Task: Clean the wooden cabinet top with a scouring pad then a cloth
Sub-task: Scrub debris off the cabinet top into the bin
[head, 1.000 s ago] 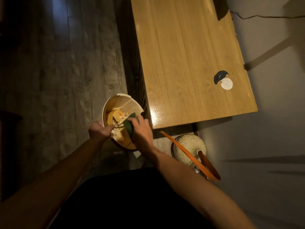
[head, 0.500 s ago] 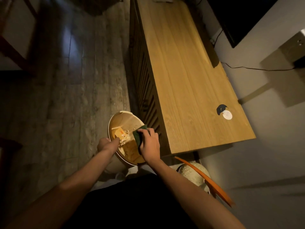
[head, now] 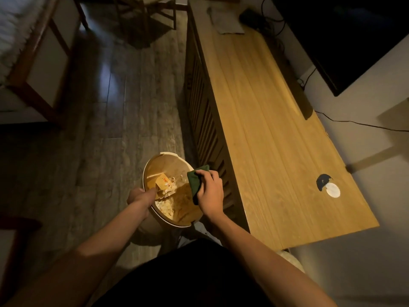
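A long wooden cabinet top (head: 261,120) runs from the near right to the far middle. My right hand (head: 210,191) grips a dark green scouring pad (head: 195,181) over the round waste bin (head: 164,155) on the floor, just left of the cabinet's slatted front. My left hand (head: 141,196) holds the bin's near-left rim. The bin has crumpled paper and a small carton inside. A folded grey cloth (head: 228,25) lies at the cabinet's far end.
A small white disc with a dark patch (head: 329,187) lies on the cabinet near its right end. A dark screen (head: 345,41) and cables hang on the wall at right. A bed frame (head: 37,63) stands far left, a chair (head: 146,16) beyond.
My view has lifted, so more of the cabinet and room shows. My right hand with the pad has shifted slightly right over the bin. My left hand stays at the bin's rim.
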Demonstrator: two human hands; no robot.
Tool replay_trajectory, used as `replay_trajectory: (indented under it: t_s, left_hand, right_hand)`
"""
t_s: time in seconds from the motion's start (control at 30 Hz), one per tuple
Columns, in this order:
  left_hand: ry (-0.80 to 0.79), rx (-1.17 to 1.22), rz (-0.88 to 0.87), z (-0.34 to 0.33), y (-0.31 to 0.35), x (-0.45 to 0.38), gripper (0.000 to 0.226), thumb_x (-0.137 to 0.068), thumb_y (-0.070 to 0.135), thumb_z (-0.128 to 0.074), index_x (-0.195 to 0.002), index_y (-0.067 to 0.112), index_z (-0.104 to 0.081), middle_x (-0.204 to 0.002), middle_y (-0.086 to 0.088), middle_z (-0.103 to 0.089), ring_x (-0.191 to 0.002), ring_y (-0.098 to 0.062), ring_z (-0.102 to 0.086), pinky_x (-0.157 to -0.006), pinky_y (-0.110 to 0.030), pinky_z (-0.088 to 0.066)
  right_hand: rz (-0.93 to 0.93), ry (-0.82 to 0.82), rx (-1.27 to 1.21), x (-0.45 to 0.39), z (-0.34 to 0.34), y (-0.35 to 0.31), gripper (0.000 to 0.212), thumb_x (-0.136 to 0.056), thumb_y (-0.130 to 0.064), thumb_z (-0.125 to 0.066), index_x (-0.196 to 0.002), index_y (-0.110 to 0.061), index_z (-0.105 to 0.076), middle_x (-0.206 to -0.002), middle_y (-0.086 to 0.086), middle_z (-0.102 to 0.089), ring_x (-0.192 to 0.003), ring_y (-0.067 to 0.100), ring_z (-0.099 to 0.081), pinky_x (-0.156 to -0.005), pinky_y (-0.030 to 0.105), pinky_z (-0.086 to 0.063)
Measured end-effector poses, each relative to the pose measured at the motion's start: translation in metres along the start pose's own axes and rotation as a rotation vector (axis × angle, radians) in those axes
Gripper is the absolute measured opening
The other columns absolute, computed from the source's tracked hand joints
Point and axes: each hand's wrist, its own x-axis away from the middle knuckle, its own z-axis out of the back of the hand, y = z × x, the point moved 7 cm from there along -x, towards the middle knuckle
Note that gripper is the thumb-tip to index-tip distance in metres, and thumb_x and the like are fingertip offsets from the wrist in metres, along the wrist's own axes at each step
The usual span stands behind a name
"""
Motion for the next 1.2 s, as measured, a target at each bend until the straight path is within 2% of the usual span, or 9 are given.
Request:
replay_trajectory:
  t_s: [0.1,0.23,0.4,0.53,0.73,0.83,0.93,1.07,1.2]
  left_hand:
    - [-0.025,-0.013,0.042,-0.007,0.031,-0.035,0.023,-0.079,0.015,-0.07,-0.097,0.001,-0.069,-0.095,-0.021,-0.072,-0.088,-0.035,-0.071,-0.084,-0.048,-0.06]
    - [-0.089,-0.012,0.1,-0.016,0.081,-0.077,0.03,-0.08,0.012,-0.074,-0.105,-0.002,-0.066,-0.104,-0.023,-0.071,-0.095,-0.035,-0.071,-0.087,-0.051,-0.059]
    - [-0.113,-0.11,0.065,-0.009,0.143,-0.12,0.038,-0.084,0.023,-0.076,-0.112,-0.001,-0.066,-0.105,-0.02,-0.071,-0.078,-0.028,-0.067,-0.054,-0.029,-0.049]
    - [-0.14,-0.019,0.075,-0.009,0.176,-0.153,0.012,-0.085,0.009,-0.073,-0.094,0.007,-0.066,-0.105,-0.02,-0.07,-0.083,-0.028,-0.068,-0.071,-0.036,-0.058]
    - [-0.153,0.056,0.047,-0.008,0.244,-0.214,0.039,-0.084,0.01,-0.073,-0.122,0.007,-0.064,-0.11,-0.013,-0.067,-0.102,-0.033,-0.065,-0.091,-0.045,-0.055]
    - [-0.193,0.055,0.034,-0.011,0.278,-0.255,0.032,-0.084,0.014,-0.073,-0.115,0.011,-0.067,-0.117,-0.014,-0.069,-0.104,-0.03,-0.065,-0.095,-0.044,-0.054]
    - [-0.25,-0.028,0.075,-0.016,0.308,-0.295,0.041,-0.088,0.02,-0.069,-0.128,0.014,-0.059,-0.128,-0.011,-0.063,-0.119,-0.032,-0.059,-0.101,-0.042,-0.049]
    - [-0.125,-0.113,0.056,-0.006,0.355,-0.351,0.02,-0.075,0.011,-0.078,-0.083,0.015,-0.061,-0.11,-0.01,-0.067,-0.099,-0.029,-0.064,-0.086,-0.04,-0.058]
    - [-0.16,-0.192,0.023,-0.012,0.39,-0.392,0.024,-0.074,0.009,-0.077,-0.074,0.018,-0.055,-0.087,-0.003,-0.063,-0.089,-0.025,-0.063,-0.07,-0.033,-0.056]
  right_hand:
    - [-0.05,0.018,-0.015,-0.042,-0.014,0.002,0.038,-0.096,-0.008,-0.057,-0.127,-0.028,-0.062,-0.128,-0.005,-0.052,-0.105,0.004,-0.038,-0.084,0.007,-0.029]
    - [-0.139,0.004,-0.012,-0.099,-0.039,0.002,0.037,-0.096,-0.007,-0.057,-0.126,-0.026,-0.064,-0.127,-0.002,-0.054,-0.11,0.014,-0.05,-0.092,0.019,-0.035]
    - [-0.154,-0.04,-0.035,-0.169,-0.066,-0.014,0.036,-0.096,-0.006,-0.056,-0.125,-0.026,-0.065,-0.124,-0.002,-0.056,-0.109,0.016,-0.054,-0.097,0.028,-0.045]
    - [-0.165,-0.071,-0.027,-0.218,-0.08,-0.031,0.037,-0.095,-0.002,-0.056,-0.124,-0.022,-0.066,-0.124,0.001,-0.056,-0.111,0.021,-0.056,-0.097,0.028,-0.043]
    - [-0.188,-0.082,-0.047,-0.298,-0.103,-0.055,0.038,-0.095,0.001,-0.053,-0.125,-0.019,-0.066,-0.125,0.004,-0.056,-0.113,0.024,-0.057,-0.101,0.039,-0.048]
    - [-0.262,-0.051,-0.071,-0.345,-0.118,-0.06,0.036,-0.097,0.0,-0.052,-0.125,-0.018,-0.067,-0.126,0.006,-0.056,-0.115,0.024,-0.058,-0.104,0.035,-0.046]
    - [-0.368,0.0,-0.094,-0.393,-0.136,-0.066,0.032,-0.1,-0.004,-0.05,-0.123,-0.017,-0.067,-0.126,0.007,-0.056,-0.114,0.024,-0.059,-0.102,0.028,-0.044]
    - [-0.498,0.055,-0.156,-0.451,-0.158,-0.079,0.029,-0.102,-0.006,-0.049,-0.123,-0.014,-0.067,-0.126,0.008,-0.056,-0.114,0.024,-0.06,-0.098,0.02,-0.039]
    - [-0.556,0.103,-0.169,-0.502,-0.178,-0.086,0.028,-0.102,-0.005,-0.05,-0.122,-0.013,-0.068,-0.125,0.009,-0.057,-0.112,0.019,-0.058,-0.1,0.02,-0.038]
